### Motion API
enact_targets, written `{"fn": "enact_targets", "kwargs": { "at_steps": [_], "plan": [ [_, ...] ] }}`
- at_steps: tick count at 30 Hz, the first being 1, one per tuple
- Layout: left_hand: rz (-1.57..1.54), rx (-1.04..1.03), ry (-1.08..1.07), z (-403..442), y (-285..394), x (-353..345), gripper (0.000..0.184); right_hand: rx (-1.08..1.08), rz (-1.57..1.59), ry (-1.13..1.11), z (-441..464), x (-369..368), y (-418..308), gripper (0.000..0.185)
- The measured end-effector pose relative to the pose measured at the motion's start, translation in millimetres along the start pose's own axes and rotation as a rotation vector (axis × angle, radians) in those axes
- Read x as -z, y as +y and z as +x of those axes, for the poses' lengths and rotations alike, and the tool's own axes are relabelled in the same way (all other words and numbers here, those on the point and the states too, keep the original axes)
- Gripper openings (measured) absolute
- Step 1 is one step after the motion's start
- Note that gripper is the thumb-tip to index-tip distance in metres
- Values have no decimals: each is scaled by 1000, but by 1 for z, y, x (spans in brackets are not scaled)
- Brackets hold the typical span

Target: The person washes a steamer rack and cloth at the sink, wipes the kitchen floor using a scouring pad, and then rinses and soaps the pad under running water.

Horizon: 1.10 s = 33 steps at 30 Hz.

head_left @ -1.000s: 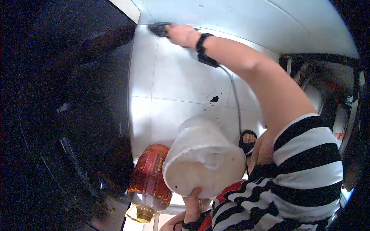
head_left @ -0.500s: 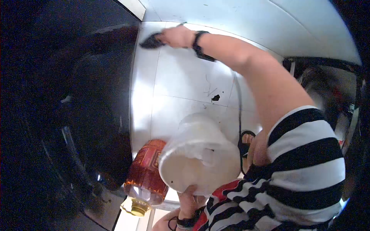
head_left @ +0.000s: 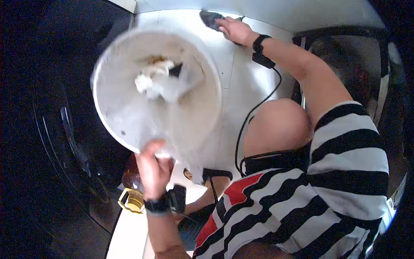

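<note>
A white bin [head_left: 116, 101], its open mouth facing up toward the camera, is gripped at its near rim by my left hand [head_left: 153, 166]. Inside lie crumpled white tissue [head_left: 164, 82] and a small dark scrap, with a thin clear plastic liner draped over the rim. At the top, my right hand [head_left: 237, 31] holds a dark grey cloth [head_left: 211, 20] against the floor tiles close to the wall. Below the bin is a bottle with a yellow cap [head_left: 134, 202], mostly hidden by the bin and my left hand.
A glossy dark panel [head_left: 64, 129] fills the left side. Along the top runs a pale wall [head_left: 302, 15]. On the right stands a dark-framed rack or opening [head_left: 345, 32]. A black cable [head_left: 258, 103] hangs from my right wrist past my bent knee [head_left: 276, 125].
My left hand has lifted the bin up and to the left, closer to the camera. My right hand and the cloth have moved right along the wall. My knee now shows.
</note>
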<state>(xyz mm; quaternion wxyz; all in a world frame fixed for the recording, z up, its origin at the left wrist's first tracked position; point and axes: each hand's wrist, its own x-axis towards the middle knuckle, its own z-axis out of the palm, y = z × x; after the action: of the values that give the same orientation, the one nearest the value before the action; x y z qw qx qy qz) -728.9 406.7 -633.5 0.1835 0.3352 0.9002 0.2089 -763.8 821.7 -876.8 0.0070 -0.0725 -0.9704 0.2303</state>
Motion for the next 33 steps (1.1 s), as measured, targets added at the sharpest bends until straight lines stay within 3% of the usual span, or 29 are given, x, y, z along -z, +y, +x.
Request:
{"fn": "enact_targets", "kwargs": {
  "at_steps": [2, 4, 5, 9, 12, 14, 17, 21, 23, 25, 27, 29, 30, 32, 33],
  "plan": [
    [-304, 199, 29, 24, -4, -15, 21, -25, 8, 88, -14, -16, 4, 34],
    [-1253, 864, 109, 61, -10, -27, 14, 63, 60, -73, -35, -29, -17, 32],
    [-1405, 1023, 134, 75, -11, -26, 11, 83, 95, -191, -48, -28, -36, 31],
    [-1335, 679, 123, 108, -14, -33, 25, 125, 117, -262, -78, -46, -87, 32],
    [-1469, 705, 188, 129, -18, -38, 30, 199, 222, -394, -94, -43, -104, 41],
    [-1398, 624, 127, 130, -30, -37, 32, 217, 209, -470, -93, -44, -110, 40],
    [-1416, 686, 158, 133, -18, -29, 36, 221, 179, -599, -106, -34, -121, 38],
    [-1413, 490, 158, 146, -8, -34, 42, 342, 183, -714, -98, -48, -114, 34],
    [-1415, 494, 160, 157, -11, -39, 35, 335, 175, -429, -88, -42, -113, 29],
    [-1381, 416, 129, 168, -9, -44, 34, 183, 172, -190, -79, -34, -106, 29],
    [-1398, 461, 131, 174, -6, -49, 33, 164, 139, -206, -75, -43, -91, 30],
    [-1434, 350, 24, 176, -14, -51, 44, 153, 92, -231, -76, -65, -76, 32],
    [-1439, 352, 24, 174, -14, -53, 44, 347, 10, -275, -82, -83, -71, 36],
    [-1445, 365, 43, 161, -6, -52, 44, 350, 23, -480, -106, -56, -103, 49],
    [-1446, 366, 45, 156, -3, -52, 44, 476, -39, -472, -117, -61, -108, 49]
  ]
}}
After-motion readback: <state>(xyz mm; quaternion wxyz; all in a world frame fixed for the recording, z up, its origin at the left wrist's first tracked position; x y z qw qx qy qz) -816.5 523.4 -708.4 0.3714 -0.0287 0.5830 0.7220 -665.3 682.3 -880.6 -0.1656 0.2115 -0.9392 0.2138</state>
